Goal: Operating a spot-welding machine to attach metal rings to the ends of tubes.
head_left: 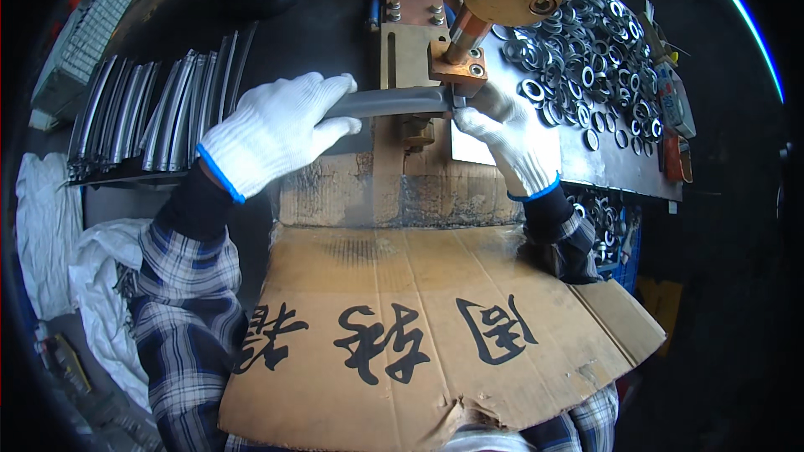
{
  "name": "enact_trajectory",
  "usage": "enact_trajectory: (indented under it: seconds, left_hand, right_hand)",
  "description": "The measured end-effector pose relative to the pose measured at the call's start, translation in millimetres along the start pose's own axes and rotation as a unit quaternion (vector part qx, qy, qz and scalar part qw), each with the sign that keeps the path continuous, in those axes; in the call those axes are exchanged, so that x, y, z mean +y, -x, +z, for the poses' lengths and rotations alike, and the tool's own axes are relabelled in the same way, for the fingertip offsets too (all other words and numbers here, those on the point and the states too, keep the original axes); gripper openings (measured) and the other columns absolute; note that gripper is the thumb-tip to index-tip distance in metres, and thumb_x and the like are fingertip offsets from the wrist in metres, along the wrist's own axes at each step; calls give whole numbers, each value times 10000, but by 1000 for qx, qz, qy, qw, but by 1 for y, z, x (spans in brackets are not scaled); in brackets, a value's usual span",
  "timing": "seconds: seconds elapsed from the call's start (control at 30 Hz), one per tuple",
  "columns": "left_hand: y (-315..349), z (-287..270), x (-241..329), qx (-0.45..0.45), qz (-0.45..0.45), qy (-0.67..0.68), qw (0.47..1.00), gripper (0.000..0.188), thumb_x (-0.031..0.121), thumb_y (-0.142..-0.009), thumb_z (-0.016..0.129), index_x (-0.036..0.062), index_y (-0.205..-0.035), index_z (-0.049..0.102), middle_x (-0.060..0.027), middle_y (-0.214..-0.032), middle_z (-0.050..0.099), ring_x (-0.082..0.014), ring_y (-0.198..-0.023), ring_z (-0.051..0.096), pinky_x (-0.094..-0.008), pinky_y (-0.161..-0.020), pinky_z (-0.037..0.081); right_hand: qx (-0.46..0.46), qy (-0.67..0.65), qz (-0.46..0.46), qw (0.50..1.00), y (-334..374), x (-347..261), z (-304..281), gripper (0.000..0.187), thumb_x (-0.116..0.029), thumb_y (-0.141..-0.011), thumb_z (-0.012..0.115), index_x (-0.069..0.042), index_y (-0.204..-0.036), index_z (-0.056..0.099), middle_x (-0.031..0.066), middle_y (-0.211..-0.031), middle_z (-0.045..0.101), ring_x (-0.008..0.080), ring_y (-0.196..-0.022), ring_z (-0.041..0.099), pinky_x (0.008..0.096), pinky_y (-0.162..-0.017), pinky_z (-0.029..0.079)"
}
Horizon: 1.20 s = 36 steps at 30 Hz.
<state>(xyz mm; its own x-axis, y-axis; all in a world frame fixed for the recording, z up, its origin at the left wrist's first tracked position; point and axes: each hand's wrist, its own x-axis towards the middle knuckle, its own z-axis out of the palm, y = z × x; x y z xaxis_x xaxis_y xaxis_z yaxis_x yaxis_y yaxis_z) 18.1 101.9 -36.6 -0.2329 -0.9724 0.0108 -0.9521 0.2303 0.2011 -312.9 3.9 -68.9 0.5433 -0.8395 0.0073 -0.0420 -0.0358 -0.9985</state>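
Observation:
My gloved left hand is closed round the left end of a grey, slightly curved metal strip, its thumb below and fingers above. The strip lies level across the front of a machine and reaches right, under a copper electrode block on a slanted copper rod. At its right end my gloved right hand pinches near a small dark metal piece; whether that piece is separate from the strip I cannot tell. A brass-coloured lower fitting shows just beneath the strip. The right fingers are partly hidden behind the block.
Several curved metal strips stand in a row at the left. A heap of metal rings covers the right-hand table. Cardboard with black writing lies over my lap. White cloth hangs at the left.

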Motion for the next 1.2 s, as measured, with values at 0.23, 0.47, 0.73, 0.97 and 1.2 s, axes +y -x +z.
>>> enact_trajectory:
  seconds: [0.23,0.47,0.73,0.97,1.2]
  left_hand:
    - [-29,-11,-16,-95,11,34,995,546,427,-1099,702,56,-1499,678,-229,-1371,756,-436,-1272,723,-521,-1118,574]
    - [-42,-14,-16,-126,-1,28,992,553,444,-1087,709,62,-1485,697,-219,-1377,759,-423,-1294,713,-519,-1139,560]
    - [-43,-8,-13,-117,8,46,992,548,430,-1088,724,62,-1494,703,-212,-1372,763,-412,-1300,717,-506,-1149,564]
    - [-41,-5,-13,-100,16,37,994,556,430,-1087,726,59,-1501,701,-211,-1380,767,-418,-1296,720,-511,-1143,567]
    - [-37,13,-30,-23,70,21,997,488,465,-1127,681,53,-1383,737,-207,-1200,798,-406,-1105,778,-523,-992,623]
  right_hand:
    - [-10,95,8,995,-7,0,-3,738,-200,-972,885,-7,-1630,613,100,-1390,776,162,-1163,720,350,-1059,585]
    - [21,119,-55,991,-6,18,-6,759,-144,-943,923,9,-1622,620,87,-1341,790,128,-1027,681,305,-879,586]
    - [-9,140,-56,988,-14,19,-11,721,-152,-931,943,9,-1571,650,84,-1295,758,144,-1052,700,317,-908,602]
    - [-120,156,6,981,-14,-28,-26,551,-38,-937,890,8,-1461,724,46,-1035,765,128,-918,719,307,-825,632]
    - [-96,235,-25,967,-21,-4,-32,657,-144,-1038,820,-40,-1651,607,69,-1133,805,123,-977,743,301,-898,633]
